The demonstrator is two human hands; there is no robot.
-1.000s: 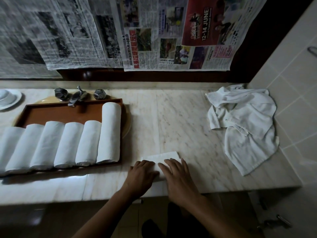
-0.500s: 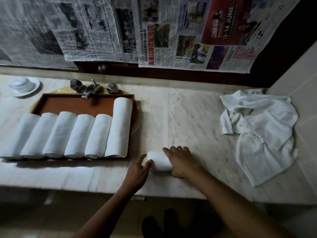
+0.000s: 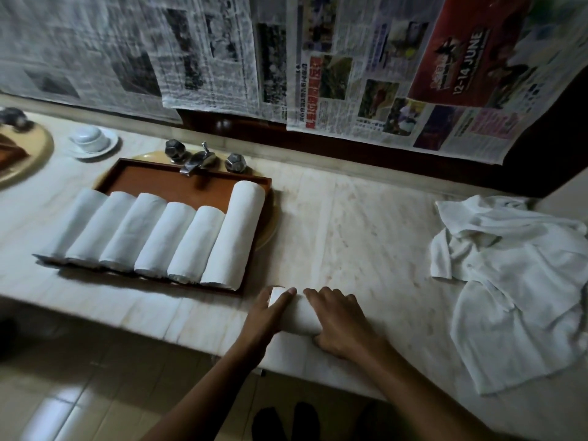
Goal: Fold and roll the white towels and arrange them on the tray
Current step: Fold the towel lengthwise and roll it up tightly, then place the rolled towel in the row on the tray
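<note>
Towel in work: we keep one rolled towel [image 3: 299, 313] on the counter [image 3: 366, 224], just off the near right corner of the tray [image 3: 178, 183], so we judge the carry across will be short
Right hand: our right hand [image 3: 337, 323] curls over the rolled towel, thumb tucked under its near side, gripping so it cannot unwind
Left hand: our left hand [image 3: 267, 316] lies with straight fingers along the end nearer the tray, pressing rather than clasping, to keep that end square
On the tray: six finished rolls [image 3: 178, 240], side by side
Right of the tray, well apart: one heap of loose towels [image 3: 509, 281]; we cannot count them
</note>
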